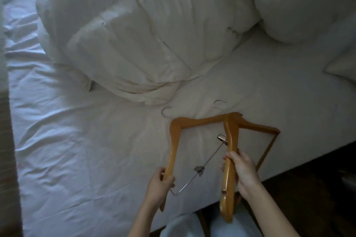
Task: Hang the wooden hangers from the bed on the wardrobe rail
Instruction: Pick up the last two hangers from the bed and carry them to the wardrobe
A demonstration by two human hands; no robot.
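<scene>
Two wooden hangers lie over the near part of the white bed [96, 140]. The left hanger [174, 140] has a metal clip bar [200, 169] and a steel hook [165, 110]. My left hand [159, 184] grips its lower arm. The right hanger [230, 150] has a wooden crossbar [267, 148] and a steel hook [219, 103]. My right hand [242, 173] is closed around its near arm. The two hangers overlap near the top of the right one. No wardrobe rail is in view.
A crumpled white duvet [138, 44] is heaped across the bed's middle, with pillows [300, 5] at the upper right. The dark floor [317, 179] shows past the bed's right edge. My light-trousered legs [192, 225] are at the bottom.
</scene>
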